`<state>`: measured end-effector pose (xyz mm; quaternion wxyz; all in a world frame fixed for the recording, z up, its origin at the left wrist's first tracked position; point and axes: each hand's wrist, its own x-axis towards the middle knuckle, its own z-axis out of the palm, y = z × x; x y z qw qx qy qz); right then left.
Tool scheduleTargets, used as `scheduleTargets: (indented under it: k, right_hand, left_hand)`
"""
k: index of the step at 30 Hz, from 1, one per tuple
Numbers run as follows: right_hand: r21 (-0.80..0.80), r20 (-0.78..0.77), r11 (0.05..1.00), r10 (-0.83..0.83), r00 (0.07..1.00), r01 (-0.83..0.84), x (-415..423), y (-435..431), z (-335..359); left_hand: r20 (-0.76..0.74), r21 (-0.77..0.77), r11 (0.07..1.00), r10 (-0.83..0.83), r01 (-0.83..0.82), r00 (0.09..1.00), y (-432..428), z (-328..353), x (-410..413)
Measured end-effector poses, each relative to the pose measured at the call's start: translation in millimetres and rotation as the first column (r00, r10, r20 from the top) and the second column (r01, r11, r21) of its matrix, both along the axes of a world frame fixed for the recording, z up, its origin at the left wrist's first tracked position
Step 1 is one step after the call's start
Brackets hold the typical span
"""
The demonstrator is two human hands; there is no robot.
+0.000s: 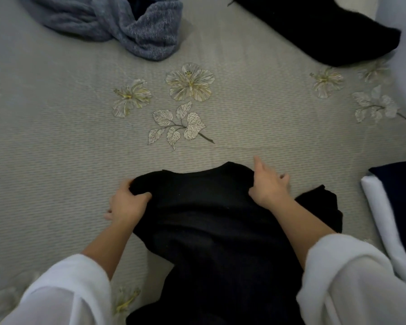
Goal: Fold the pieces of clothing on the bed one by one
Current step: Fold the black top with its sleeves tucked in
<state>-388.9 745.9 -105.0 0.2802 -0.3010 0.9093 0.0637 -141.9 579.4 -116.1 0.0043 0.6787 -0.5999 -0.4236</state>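
View from above of a bed covered by a pale grey bedspread (56, 137) printed with flowers and leaves. A black top (204, 219) lies in the lower centre of the frame, neckline towards the top, its body running down to the bottom edge between the person's two arms.

The left hand (127, 202), lower left of centre, grips the top's left shoulder, with fingers curled over a bunched fold of cloth and the thumb beneath. The right hand (267, 184), just right of centre, holds the top's right shoulder, thumb tucked against the fabric, forefinger pointing up the frame and the other fingers spread to the right. A loose part of the top lies crumpled just right of that wrist. Both forearms come out of wide white sleeves (352, 277).

A blue-grey knitted garment (117, 24) lies rumpled in the upper left. Another black garment (314, 26) lies in the upper right. At the right edge, a folded white piece (382, 219) lies beside a folded dark navy piece (399, 184).
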Motion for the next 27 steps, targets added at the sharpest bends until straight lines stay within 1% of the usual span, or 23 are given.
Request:
scheduleTargets:
  k: [2, 3, 5, 6, 7, 9, 10, 11, 13, 14, 16, 17, 19, 20, 22, 24, 26, 27]
  right_hand:
    - [0.008, -0.129, 0.998, 0.062, 0.99, -0.062, 2, 5, 7]
    - [-0.015, -0.185, 0.997, 0.077, 0.98, -0.081, 3, 10, 13]
    - [-0.08, -0.238, 0.993, 0.069, 0.969, -0.09, 5, 24, 32]
    - [-0.111, -0.253, 0.991, 0.046, 0.966, -0.077, 5, 31, 44]
    - [-0.128, -0.27, 0.99, 0.025, 0.963, -0.061, 5, 39, 58]
    - [-0.174, -0.297, 0.985, -0.04, 0.954, -0.012, 4, 51, 90]
    - [-0.245, -0.271, 0.969, -0.109, 0.956, 0.041, 4, 55, 108]
    - [-0.335, -0.191, 0.934, -0.2, 0.961, 0.127, 6, 60, 128]
    - [-0.468, 0.033, 0.818, -0.361, 0.932, 0.334, 13, 67, 168]
    - [-0.513, 0.11, 0.756, -0.41, 0.905, 0.405, 17, 72, 186]
    - [-0.569, 0.187, 0.657, -0.483, 0.856, 0.495, 23, 81, 221]
    - [-0.592, 0.25, 0.589, -0.514, 0.821, 0.549, 26, 86, 238]
    - [-0.628, 0.466, 0.405, -0.488, 0.738, 0.664, 32, 93, 271]
    - [-0.655, 0.528, 0.33, -0.443, 0.724, 0.68, 34, 95, 287]
    - [-0.745, 0.542, 0.212, -0.363, 0.758, 0.633, 36, 94, 318]
    - [-0.836, 0.486, 0.102, -0.32, 0.813, 0.539, 38, 88, 350]
    - [-0.896, 0.421, 0.016, -0.289, 0.86, 0.444, 38, 80, 381]
    - [-0.91, 0.401, -0.01, -0.27, 0.875, 0.414, 38, 77, 394]
  left_hand:
    - [-0.095, 0.049, 0.999, -0.012, 0.017, 0.995, -4, 11, 11]
    - [-0.144, 0.054, 0.998, -0.007, 0.015, 0.99, -7, 20, 16]
    - [-0.253, 0.014, 1.0, 0.001, 0.003, 0.967, -10, 44, 26]
    - [-0.292, -0.033, 0.999, -0.03, 0.021, 0.956, -11, 59, 30]
    - [-0.306, -0.084, 0.994, -0.089, 0.066, 0.948, -11, 75, 34]
    - [-0.285, -0.157, 0.974, -0.203, 0.163, 0.937, -9, 109, 39]
    - [-0.277, -0.177, 0.965, -0.238, 0.194, 0.931, -7, 126, 41]
    - [-0.264, -0.194, 0.957, -0.263, 0.217, 0.928, -6, 145, 43]
    - [-0.22, -0.226, 0.939, -0.308, 0.259, 0.925, 0, 185, 43]
    - [-0.214, -0.244, 0.934, -0.314, 0.261, 0.925, 2, 206, 43]
    - [-0.236, -0.297, 0.93, -0.293, 0.218, 0.927, 7, 246, 47]
    - [-0.263, -0.32, 0.929, -0.273, 0.183, 0.925, 9, 265, 51]
    - [-0.331, -0.344, 0.931, -0.24, 0.12, 0.913, 13, 300, 62]
    - [-0.364, -0.348, 0.932, -0.236, 0.103, 0.901, 14, 317, 67]
    - [-0.443, -0.363, 0.929, -0.234, 0.065, 0.866, 12, 349, 76]
    - [-0.513, -0.407, 0.914, -0.232, 0.003, 0.826, 8, 382, 79]
    - [-0.576, -0.466, 0.881, -0.237, -0.076, 0.783, 4, 416, 80]
    - [-0.602, -0.488, 0.866, -0.241, -0.112, 0.761, 3, 431, 82]
